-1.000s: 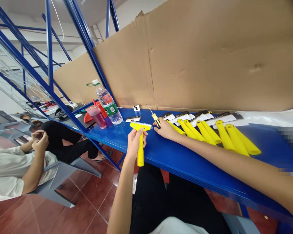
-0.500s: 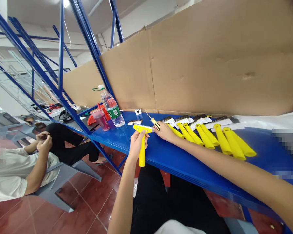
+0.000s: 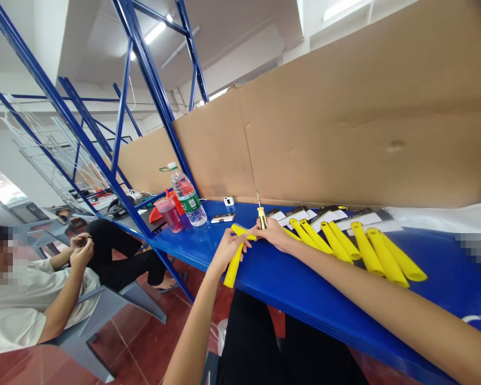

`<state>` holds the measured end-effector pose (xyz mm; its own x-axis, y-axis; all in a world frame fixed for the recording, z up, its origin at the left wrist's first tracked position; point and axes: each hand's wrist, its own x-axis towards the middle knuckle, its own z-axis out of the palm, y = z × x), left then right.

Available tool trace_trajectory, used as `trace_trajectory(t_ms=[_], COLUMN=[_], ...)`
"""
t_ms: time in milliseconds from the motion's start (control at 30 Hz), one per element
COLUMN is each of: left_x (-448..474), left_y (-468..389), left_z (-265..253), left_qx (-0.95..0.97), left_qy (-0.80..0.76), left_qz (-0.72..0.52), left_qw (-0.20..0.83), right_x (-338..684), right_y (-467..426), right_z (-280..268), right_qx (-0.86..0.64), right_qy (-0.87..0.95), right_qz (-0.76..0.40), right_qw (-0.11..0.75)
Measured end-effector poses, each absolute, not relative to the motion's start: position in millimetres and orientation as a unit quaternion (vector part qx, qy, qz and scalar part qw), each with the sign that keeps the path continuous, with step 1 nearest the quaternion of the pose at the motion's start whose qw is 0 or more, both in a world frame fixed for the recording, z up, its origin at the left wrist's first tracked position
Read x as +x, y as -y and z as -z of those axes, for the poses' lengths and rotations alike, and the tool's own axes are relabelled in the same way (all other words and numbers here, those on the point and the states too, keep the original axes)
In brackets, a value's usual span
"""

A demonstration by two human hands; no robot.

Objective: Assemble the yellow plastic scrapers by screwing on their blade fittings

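Head view: two hands work over the front of one blue table (image 3: 264,272). The left hand (image 3: 230,247) has its grip closed around one yellow scraper (image 3: 233,270), handle angled down toward the table's front edge. The right hand (image 3: 274,233) has its grip closed on one screwdriver (image 3: 261,218), shaft pointing up; its fingers are at the right end of the scraper head, contact unclear. Eight yellow tubes (image 3: 367,248) lie in a row to the right. To the left stand one bottle (image 3: 190,200) and one cup (image 3: 169,214). One person (image 3: 20,305) sits at far left.
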<state>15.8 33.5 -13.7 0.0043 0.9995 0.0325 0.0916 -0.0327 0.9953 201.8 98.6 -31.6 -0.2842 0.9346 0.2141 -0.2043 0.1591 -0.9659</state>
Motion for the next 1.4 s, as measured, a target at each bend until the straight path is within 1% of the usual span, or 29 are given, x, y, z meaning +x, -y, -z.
trace_trajectory(t_ms=[67,133,167,233,300,400,533,733,833,933,1000,1067,1100,1167,1267,1400], left_x=[14,14,15,19,25,34,38,34,30,22,14,5,0,-10,-23,-32], left_y=[-28,-19,-13,-3,3,5,2,3,1,-2,-2,-1,1,5,13,24], left_z=[13,13,12,11,11,10,8,10,15,18,16,12,9,7,11,27], left_qx=[0.57,0.642,0.684,0.744,0.766,0.769,0.763,0.779,0.785,0.782,0.752,0.677,0.624,0.514,0.379,0.265], left_qy=[-0.57,-0.595,-0.596,-0.596,-0.606,-0.622,-0.632,-0.614,-0.605,-0.581,-0.54,-0.476,-0.44,-0.368,-0.286,-0.239], left_qz=[-0.487,-0.454,-0.411,-0.303,-0.209,-0.127,-0.078,-0.055,-0.099,-0.225,-0.365,-0.509,-0.566,-0.643,-0.69,-0.695], left_qw=[0.336,0.164,0.089,-0.004,-0.042,-0.073,-0.11,-0.117,-0.09,-0.007,0.097,0.238,0.31,0.432,0.546,0.624], right_x=[201,200,200,199,199,200,200,198,198,198,199,201,201,202,200,197], right_y=[-100,-102,-103,-105,-106,-107,-108,-108,-108,-109,-111,-113,-114,-113,-107,-101], right_z=[33,34,34,35,36,36,35,36,36,36,36,36,36,34,31,28], right_qx=[-0.318,-0.318,-0.318,-0.317,-0.316,-0.315,-0.312,-0.31,-0.311,-0.33,-0.358,-0.394,-0.412,-0.438,-0.458,-0.475], right_qy=[0.567,0.565,0.564,0.56,0.555,0.544,0.534,0.532,0.538,0.544,0.549,0.564,0.577,0.612,0.667,0.712], right_qz=[-0.564,-0.566,-0.567,-0.569,-0.572,-0.579,-0.588,-0.593,-0.59,-0.564,-0.527,-0.477,-0.45,-0.399,-0.339,-0.285], right_qw=[0.508,0.509,0.509,0.512,0.515,0.518,0.522,0.52,0.516,0.526,0.54,0.547,0.544,0.524,0.48,0.432])
